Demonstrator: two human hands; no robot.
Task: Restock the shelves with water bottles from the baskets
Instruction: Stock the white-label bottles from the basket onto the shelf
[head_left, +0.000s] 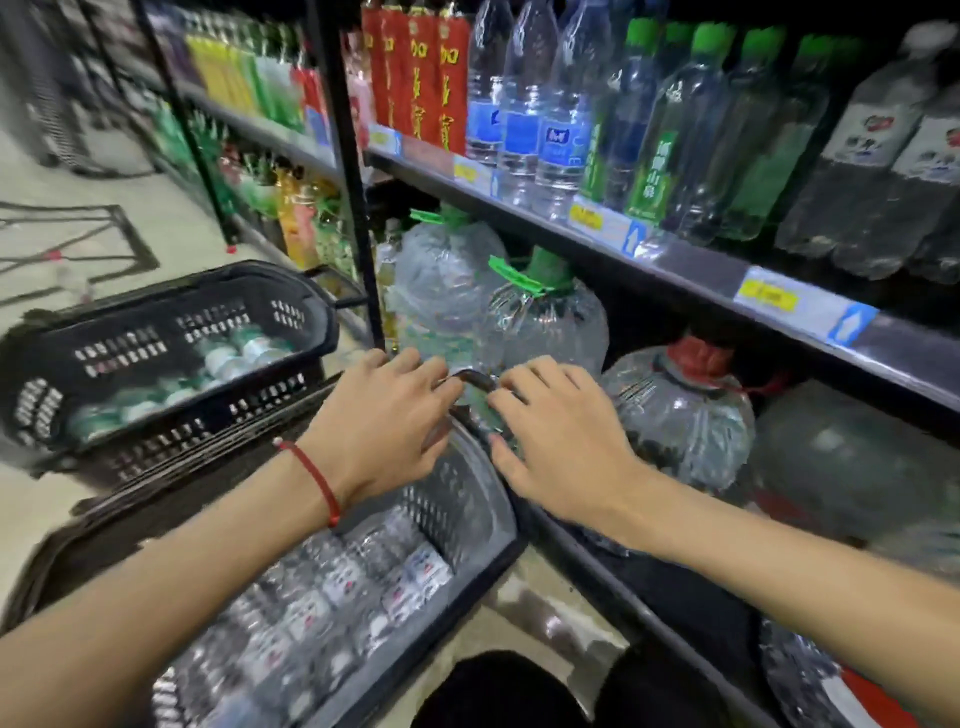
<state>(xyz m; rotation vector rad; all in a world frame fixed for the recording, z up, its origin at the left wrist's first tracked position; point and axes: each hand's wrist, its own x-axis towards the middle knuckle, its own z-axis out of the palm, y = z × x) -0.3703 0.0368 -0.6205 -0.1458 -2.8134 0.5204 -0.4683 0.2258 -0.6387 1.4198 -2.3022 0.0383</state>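
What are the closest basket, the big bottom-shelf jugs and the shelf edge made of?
Closest basket: dark moulded plastic by the look, matt, slot holes in rows through its wall. Big jugs: clear glossy plastic, ribbed and see-through, green or red caps. Shelf edge: probably painted metal, dark with a dull sheen; the blur leaves it open.

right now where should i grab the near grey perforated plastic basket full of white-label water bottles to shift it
Take the dark curved handle arching up from the far rim of the grey perforated plastic basket, reaching down from above. It stands clear of the rim, with the left hand and right hand at its two ends; the full load probably wants both hands.
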